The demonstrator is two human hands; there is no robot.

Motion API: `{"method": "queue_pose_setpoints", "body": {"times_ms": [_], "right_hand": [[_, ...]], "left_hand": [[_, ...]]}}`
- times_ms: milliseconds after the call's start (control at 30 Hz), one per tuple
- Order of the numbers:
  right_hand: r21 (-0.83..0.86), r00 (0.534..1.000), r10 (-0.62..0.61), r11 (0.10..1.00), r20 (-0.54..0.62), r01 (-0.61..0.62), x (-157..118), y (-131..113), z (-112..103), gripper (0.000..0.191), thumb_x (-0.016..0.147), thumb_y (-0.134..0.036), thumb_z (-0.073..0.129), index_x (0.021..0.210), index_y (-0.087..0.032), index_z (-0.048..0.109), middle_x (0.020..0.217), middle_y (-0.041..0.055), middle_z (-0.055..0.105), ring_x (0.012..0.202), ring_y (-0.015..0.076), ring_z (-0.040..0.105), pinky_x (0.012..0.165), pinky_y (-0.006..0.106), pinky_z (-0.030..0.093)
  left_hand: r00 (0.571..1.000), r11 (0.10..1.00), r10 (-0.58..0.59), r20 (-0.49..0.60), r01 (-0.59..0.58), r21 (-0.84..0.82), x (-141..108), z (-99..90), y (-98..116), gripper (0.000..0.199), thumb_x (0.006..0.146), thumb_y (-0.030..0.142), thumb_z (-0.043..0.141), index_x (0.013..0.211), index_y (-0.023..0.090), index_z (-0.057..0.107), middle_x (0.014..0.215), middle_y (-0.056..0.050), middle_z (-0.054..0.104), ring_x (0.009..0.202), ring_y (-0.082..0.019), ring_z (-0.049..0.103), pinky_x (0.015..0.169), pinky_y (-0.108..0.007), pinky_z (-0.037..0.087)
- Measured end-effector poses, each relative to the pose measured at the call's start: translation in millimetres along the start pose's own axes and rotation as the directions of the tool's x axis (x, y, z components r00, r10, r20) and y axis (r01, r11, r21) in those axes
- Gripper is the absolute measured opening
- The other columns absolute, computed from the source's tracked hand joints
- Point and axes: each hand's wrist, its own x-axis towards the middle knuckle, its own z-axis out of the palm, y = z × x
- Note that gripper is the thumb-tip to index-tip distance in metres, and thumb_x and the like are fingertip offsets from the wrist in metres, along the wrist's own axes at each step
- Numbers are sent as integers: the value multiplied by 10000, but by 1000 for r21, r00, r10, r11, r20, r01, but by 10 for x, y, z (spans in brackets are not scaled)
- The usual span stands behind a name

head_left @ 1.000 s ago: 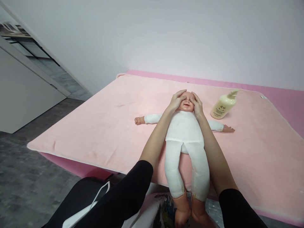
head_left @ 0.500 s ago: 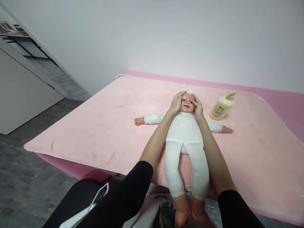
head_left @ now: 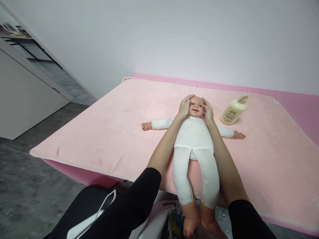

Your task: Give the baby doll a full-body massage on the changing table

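A baby doll (head_left: pixel 193 132) lies on its back, its white cloth body stretched toward me and its arms spread to both sides. My left hand (head_left: pixel 184 106) is cupped against one side of the doll's head, fingers curving up to the crown. On the other side of the head, my right hand (head_left: pixel 208 110) is cupped the same way, with its fingertips by the temple. The face shows between both hands; my palms are hidden. Beyond my right hand stands a pale yellow pump bottle (head_left: pixel 233 111), apart from the hand.
A pink blanket (head_left: pixel 104 132) covers the table, reaching back near a white wall (head_left: pixel 174 39). The doll's bare feet hang over the front edge. At the lower left are a black seat (head_left: pixel 82 202) and a white object with a loop. A door (head_left: pixel 27 96) stands at far left.
The view has shifted slightly. Both hands stay at the sides of the doll's head, with barely any movement of the fingers.
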Motion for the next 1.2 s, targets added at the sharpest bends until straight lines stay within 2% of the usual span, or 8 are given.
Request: {"method": "queue_pose_setpoints", "body": {"times_ms": [500, 1033, 1200], "right_hand": [[-92, 998, -65, 994, 19, 66, 42, 77, -39, 417, 714, -322, 505, 1105, -215, 600, 1289, 10, 536, 1243, 201, 441, 1071, 411, 345], [-123, 991, -133, 983, 5, 133, 42, 75, -11, 403, 720, -331, 511, 1086, -197, 615, 1263, 21, 553, 1229, 192, 450, 1085, 375, 315], [-201, 990, -140, 969, 22, 142, -57, 2, 6, 443, 743, -420, 559, 1134, -216, 589, 1283, 24, 532, 1218, 192, 459, 1068, 355, 339]], "left_hand": [[1000, 1000, 17, -7, -17, 14, -15, 21, -23, 422, 780, 155, 300, 1078, 139, 597, 1220, -57, 592, 1164, -136, 503, 1033, -251, 351], [1000, 1000, 5, 5, -5, 12, -16, 7, -9, 438, 758, 134, 304, 1083, 130, 597, 1230, -57, 587, 1172, -139, 496, 1037, -253, 348], [1000, 1000, 12, -5, -12, -22, -20, 20, -28, 359, 784, 233, 401, 1066, 148, 607, 1210, -53, 598, 1153, -146, 512, 1024, -259, 364]]}}
